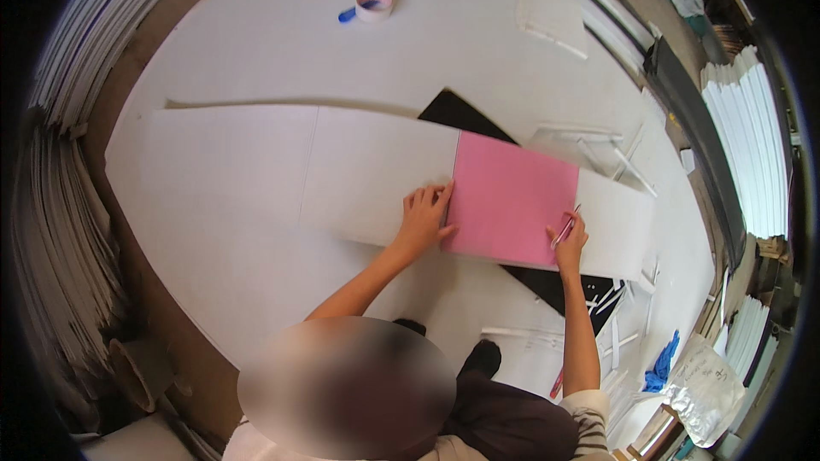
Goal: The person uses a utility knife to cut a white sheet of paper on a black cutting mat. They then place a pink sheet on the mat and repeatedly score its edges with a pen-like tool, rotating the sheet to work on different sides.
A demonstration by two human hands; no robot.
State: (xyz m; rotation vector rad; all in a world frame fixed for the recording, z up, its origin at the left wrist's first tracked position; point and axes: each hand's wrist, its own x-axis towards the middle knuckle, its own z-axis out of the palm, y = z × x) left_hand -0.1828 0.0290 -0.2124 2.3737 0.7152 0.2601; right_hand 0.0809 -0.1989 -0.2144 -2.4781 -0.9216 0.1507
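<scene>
A square pink sheet [512, 196] lies on a long white board [376, 154] that shows a fold or score line left of the pink. My left hand [424, 220] rests open at the pink sheet's left edge, fingers lying flat and thumb on the pink. At the sheet's right edge, my right hand [572, 248] is closed around a slim pen-like tool [565, 230] and touches the pink near its lower right corner. Whether the tool is a pen or a knife I cannot tell. Under the board, a black mat [465, 115] sticks out at the far and near sides.
A tape roll [374, 5] with a blue piece beside it lies far off on the large white surface [256, 43]. White offcut strips [611, 294] are scattered at right, near a crumpled blue thing [662, 363]. Stacked sheets [64, 230] line the left side.
</scene>
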